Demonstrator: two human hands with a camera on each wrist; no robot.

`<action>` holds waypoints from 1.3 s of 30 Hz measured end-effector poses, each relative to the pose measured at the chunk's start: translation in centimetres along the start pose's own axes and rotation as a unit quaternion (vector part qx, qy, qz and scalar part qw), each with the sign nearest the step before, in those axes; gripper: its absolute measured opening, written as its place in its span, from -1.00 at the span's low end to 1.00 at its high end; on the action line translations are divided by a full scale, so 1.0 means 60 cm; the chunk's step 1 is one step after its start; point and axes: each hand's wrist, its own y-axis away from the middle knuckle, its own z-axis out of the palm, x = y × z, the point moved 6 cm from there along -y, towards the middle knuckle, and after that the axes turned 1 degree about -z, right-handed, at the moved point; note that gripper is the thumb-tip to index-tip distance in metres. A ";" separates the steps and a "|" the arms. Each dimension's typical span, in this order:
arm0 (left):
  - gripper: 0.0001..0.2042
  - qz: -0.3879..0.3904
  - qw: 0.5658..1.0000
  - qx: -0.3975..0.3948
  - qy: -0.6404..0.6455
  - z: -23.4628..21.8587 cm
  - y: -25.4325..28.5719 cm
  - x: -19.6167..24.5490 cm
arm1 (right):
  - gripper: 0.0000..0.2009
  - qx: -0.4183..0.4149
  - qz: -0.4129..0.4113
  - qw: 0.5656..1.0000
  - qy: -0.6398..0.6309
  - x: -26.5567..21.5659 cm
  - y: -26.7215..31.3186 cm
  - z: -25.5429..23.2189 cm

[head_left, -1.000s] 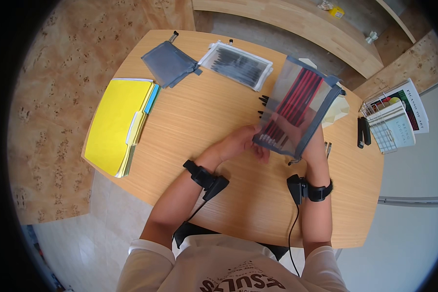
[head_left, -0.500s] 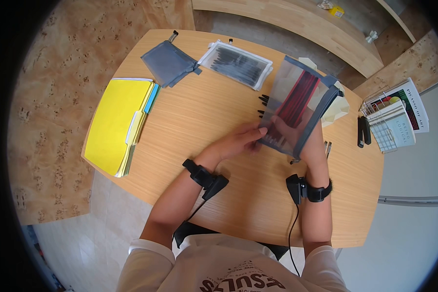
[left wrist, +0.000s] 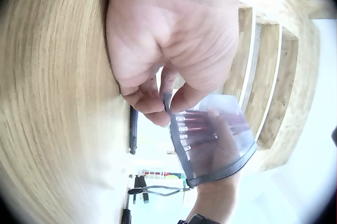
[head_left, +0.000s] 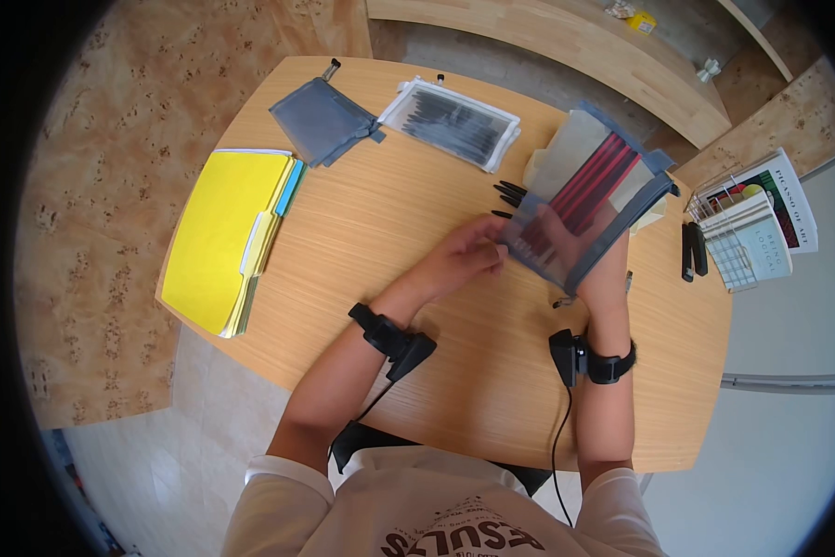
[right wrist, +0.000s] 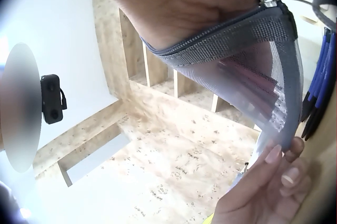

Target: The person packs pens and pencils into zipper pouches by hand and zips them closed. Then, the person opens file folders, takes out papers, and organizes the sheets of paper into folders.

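A grey mesh zipper pouch [head_left: 540, 243] with several red pens [head_left: 605, 174] inside hangs above the table, tilted. My left hand [head_left: 459, 258] pinches the pouch's lower left corner between thumb and fingertips, as the left wrist view also shows. The right hand [head_left: 608, 278] reaches through the zip opening into the pouch. Seen through the mesh, its thumb [left wrist: 224, 137] lies straight along the pens, which are fanned out. The other right fingers are largely hidden by pens and mesh. Dark pens [head_left: 508, 193] lie on the table just behind the pouch.
Another grey mesh pouch [head_left: 320, 121] and a white-edged pouch of dark pens [head_left: 450, 125] lie at the back. Yellow folders [head_left: 218, 232] are stacked at left. At right stand a stapler [head_left: 692, 251] and a wire rack [head_left: 731, 252] with books. A pale faceted object shows behind the held pouch.
The pouch has shifted right and slightly away from me, with the right hand inside. The red pens, bunched half a second ago, now spread apart. My left fingers have shifted their hold at the corner.
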 end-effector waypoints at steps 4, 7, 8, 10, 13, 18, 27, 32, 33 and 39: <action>-0.66 0.022 0.999 0.018 -0.021 0.000 -0.002 0.009 | -0.67 0.020 -0.019 1.000 0.004 -0.001 -0.001 -0.006; -0.71 0.009 0.999 0.040 -0.032 -0.001 0.000 0.013 | -0.66 0.020 -0.006 1.000 0.001 -0.004 0.000 -0.007; -0.71 0.016 0.997 0.060 -0.035 -0.001 0.003 0.018 | -0.66 0.020 -0.005 1.000 0.001 -0.003 0.000 -0.008; -0.71 0.022 0.996 0.079 -0.038 -0.005 0.005 0.019 | -0.65 0.031 -0.017 0.999 0.000 -0.004 -0.002 -0.010; -0.71 0.023 0.998 0.061 0.002 -0.012 0.004 0.016 | -0.64 0.033 0.010 0.999 -0.029 0.004 -0.003 -0.010; -0.73 0.053 0.998 0.018 0.040 -0.006 0.006 0.021 | -0.64 0.008 0.028 0.998 -0.053 0.001 -0.001 -0.012; -0.68 0.021 0.998 0.032 0.053 0.002 0.012 0.016 | -0.70 -0.074 0.030 0.991 -0.109 0.006 -0.002 -0.003; -0.56 -0.031 0.990 -0.022 0.135 0.021 0.012 0.006 | -0.75 -0.165 -0.010 0.970 -0.178 -0.008 0.015 0.019; -0.53 -0.037 0.994 -0.030 0.095 0.020 0.012 0.001 | -0.74 -0.199 -0.013 0.962 -0.186 -0.005 0.020 0.028; -0.55 -0.013 0.999 -0.045 -0.020 0.019 0.010 0.005 | -0.73 -0.180 -0.011 0.972 -0.150 -0.016 0.021 0.011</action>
